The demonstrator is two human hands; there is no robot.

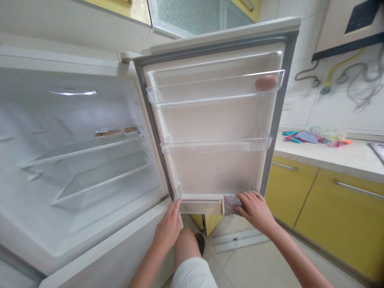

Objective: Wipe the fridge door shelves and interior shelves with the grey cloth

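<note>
An open fridge door (216, 120) stands in front of me with two clear door shelves and a lower bin. My right hand (253, 208) presses a grey speckled cloth (229, 205) against the bottom edge of the door, fingers closed over it. My left hand (169, 228) rests flat on the door's lower left corner, by the fridge body, fingers together and extended. A single brown egg (266, 83) lies in the top door shelf (210, 86) at its right end.
The fridge interior (75, 160) at left has glass shelves and a small tray (115, 133) at the back. Yellow cabinets (330, 204) and a counter (330, 154) with colourful cloths (303, 137) stand at right. My knee (187, 248) is below, over a tiled floor.
</note>
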